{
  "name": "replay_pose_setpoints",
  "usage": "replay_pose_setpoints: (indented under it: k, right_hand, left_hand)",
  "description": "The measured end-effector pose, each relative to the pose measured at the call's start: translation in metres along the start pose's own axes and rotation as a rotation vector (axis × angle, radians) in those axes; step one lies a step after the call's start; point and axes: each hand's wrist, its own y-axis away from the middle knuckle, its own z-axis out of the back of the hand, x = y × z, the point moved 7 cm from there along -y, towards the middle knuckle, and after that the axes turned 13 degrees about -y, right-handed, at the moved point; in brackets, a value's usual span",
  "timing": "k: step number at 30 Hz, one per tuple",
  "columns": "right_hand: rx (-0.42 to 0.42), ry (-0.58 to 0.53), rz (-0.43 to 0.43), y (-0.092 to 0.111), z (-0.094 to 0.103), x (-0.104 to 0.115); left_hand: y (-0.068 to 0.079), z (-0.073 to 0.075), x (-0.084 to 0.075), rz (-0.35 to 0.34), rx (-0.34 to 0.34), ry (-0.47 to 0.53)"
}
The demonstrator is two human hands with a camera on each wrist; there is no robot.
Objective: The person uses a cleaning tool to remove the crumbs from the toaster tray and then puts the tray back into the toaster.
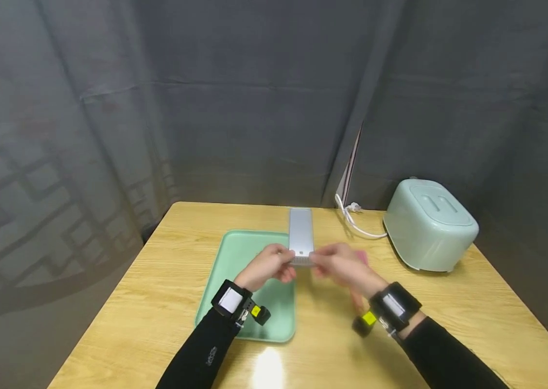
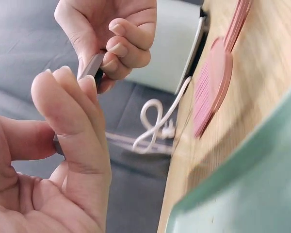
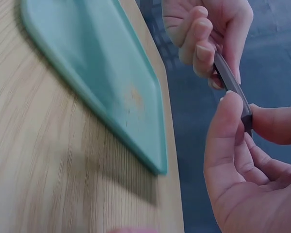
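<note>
A flat silver crumb tray [image 1: 300, 232] is held up over the right part of a mint-green tray [image 1: 268, 327], its long side pointing away from me. My left hand [image 1: 270, 266] pinches its near left corner between thumb and fingers. At the near right corner, my right hand [image 1: 344, 265] pinches it the same way. In the right wrist view the crumb tray [image 3: 228, 77] appears edge-on, spanning both hands. Brown crumbs [image 3: 134, 99] lie on the mint-green tray.
A mint-green toaster [image 1: 431, 227] stands at the right back, its white cord [image 1: 363, 231] running toward the grey curtain. On the table [image 1: 157, 286], a pink brush [image 2: 216, 80] lies right of the green tray, partly hidden by my right hand in the head view.
</note>
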Motion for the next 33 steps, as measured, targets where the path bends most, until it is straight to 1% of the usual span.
replay_pose_setpoints:
  k: [3, 7, 10, 12, 14, 17, 19, 21, 24, 26, 30, 33]
  right_hand:
    - [0.008, -0.041, -0.021, 0.012, 0.016, -0.005]
    - [0.09, -0.068, 0.012, 0.023, 0.028, -0.007]
    - [0.135, -0.084, 0.009, 0.032, 0.04, -0.012]
    - [0.136, -0.083, -0.016, 0.038, 0.051, -0.018]
    - [0.123, -0.063, -0.04, 0.046, 0.062, -0.022]
    - [0.118, -0.05, -0.083, 0.057, 0.078, -0.027]
    - [0.134, -0.048, -0.11, 0.065, 0.087, -0.029]
    - [0.166, -0.053, -0.146, 0.073, 0.096, -0.033]
    - [0.223, -0.037, -0.184, 0.084, 0.107, -0.036]
    - [0.251, -0.023, -0.207, 0.09, 0.114, -0.039]
    - [0.281, 0.015, -0.252, 0.099, 0.126, -0.045]
    - [0.293, 0.035, -0.286, 0.104, 0.134, -0.05]
  left_hand:
    - [-0.01, -0.018, -0.003, 0.005, 0.046, -0.029]
    - [-0.019, -0.037, -0.005, 0.02, 0.09, -0.074]
    - [-0.025, -0.053, -0.006, 0.022, 0.126, -0.116]
    - [-0.028, -0.065, -0.011, -0.009, 0.156, -0.146]
    - [-0.031, -0.079, -0.016, -0.06, 0.191, -0.159]
    - [-0.033, -0.1, -0.022, -0.09, 0.237, -0.188]
    - [-0.034, -0.115, -0.024, -0.071, 0.276, -0.205]
    - [-0.034, -0.128, -0.024, -0.037, 0.291, -0.25]
    - [-0.034, -0.147, -0.027, -0.005, 0.313, -0.294]
    - [-0.035, -0.157, -0.03, 0.004, 0.313, -0.319]
    - [-0.036, -0.171, -0.033, 0.027, 0.334, -0.386]
    - [-0.039, -0.182, -0.03, 0.069, 0.364, -0.459]
